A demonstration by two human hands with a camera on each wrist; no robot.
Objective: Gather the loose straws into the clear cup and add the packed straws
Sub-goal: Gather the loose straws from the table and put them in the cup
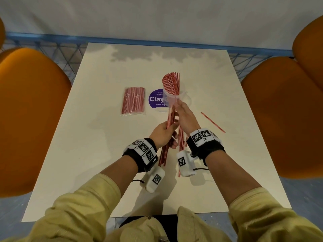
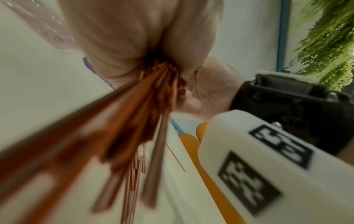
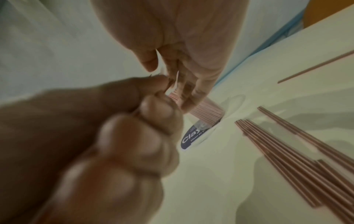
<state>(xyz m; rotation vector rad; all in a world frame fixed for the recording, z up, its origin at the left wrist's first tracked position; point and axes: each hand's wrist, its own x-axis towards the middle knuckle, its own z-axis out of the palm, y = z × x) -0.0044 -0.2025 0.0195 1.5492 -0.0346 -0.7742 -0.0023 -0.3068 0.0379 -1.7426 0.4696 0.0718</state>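
The clear cup [image 1: 181, 97] stands mid-table with several red-and-white straws [image 1: 171, 84] fanning out of its top. My left hand [image 1: 164, 131] grips a bundle of loose straws [image 1: 170, 117], its top end pointing at the cup, its lower end [image 2: 118, 121] trailing past my wrist. My right hand [image 1: 183, 114] reaches to the cup's near side; thumb and fingers [image 3: 191, 94] pinch its clear wall. More loose straws [image 1: 180, 135] lie on the table under my hands, and a single straw [image 1: 212, 122] lies to the right. The packed straws [image 1: 133, 100] lie left of the cup.
A round purple sticker [image 1: 156, 98] is on the white table [image 1: 104, 154] between the pack and the cup. Orange chairs [image 1: 29, 119] stand on both sides. A blue railing [image 1: 52, 39] runs behind the table's far edge.
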